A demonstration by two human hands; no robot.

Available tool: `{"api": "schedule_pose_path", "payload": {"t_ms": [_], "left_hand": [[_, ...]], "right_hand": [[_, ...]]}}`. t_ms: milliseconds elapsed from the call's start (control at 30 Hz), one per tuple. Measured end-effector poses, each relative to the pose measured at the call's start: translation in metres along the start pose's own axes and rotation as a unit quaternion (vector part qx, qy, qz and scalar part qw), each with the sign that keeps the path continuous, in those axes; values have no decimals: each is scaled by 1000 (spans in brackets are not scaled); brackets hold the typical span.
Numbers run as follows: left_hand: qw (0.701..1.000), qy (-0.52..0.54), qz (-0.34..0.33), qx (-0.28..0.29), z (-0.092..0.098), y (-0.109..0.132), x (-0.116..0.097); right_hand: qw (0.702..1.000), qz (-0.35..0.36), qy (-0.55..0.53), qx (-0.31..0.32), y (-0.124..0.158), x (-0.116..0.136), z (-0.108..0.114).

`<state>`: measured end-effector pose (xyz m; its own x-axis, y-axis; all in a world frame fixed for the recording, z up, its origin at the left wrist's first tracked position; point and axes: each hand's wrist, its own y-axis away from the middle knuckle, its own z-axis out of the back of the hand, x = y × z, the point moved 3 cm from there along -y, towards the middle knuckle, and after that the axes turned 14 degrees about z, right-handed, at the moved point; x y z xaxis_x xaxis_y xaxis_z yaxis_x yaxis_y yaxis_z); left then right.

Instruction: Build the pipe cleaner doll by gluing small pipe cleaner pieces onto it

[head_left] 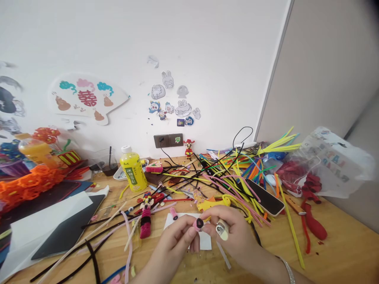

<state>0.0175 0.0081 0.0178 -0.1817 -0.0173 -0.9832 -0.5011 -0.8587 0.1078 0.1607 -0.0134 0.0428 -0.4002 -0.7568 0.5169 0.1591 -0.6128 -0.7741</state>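
Observation:
In the head view, my left hand (pixel 180 236) pinches a small pink fuzzy roll (pixel 196 225) with a black end facing me. My right hand (pixel 233 228) has its fingertips on the black end. Tucked in the right hand is a small cream object with a metal end (pixel 222 229); it resembles a lighter. Underneath both hands lies white paper (pixel 205 241), partly hidden. Just beyond the left fingers is a similar pink roll with a black tip (pixel 174 214). A translucent stick (pixel 224 255) shows below my right hand.
Pipe cleaners (pixel 237 169) tangle across the back right, beside a phone (pixel 265 198). A yellow drink bottle (pixel 133 169) stands at the back left. A pipe-cleaner figure (pixel 146 215) lies left of my hands. A plastic bag (pixel 334 161) sits far right, a black tablet-like panel (pixel 71 225) left.

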Motion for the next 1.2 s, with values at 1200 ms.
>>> {"api": "schedule_pose_path", "payload": {"t_ms": [1200], "left_hand": [[978,-147,78,-128,119,-20,2]], "right_hand": [[969,62,240,15,-4,-62,-4]]}}
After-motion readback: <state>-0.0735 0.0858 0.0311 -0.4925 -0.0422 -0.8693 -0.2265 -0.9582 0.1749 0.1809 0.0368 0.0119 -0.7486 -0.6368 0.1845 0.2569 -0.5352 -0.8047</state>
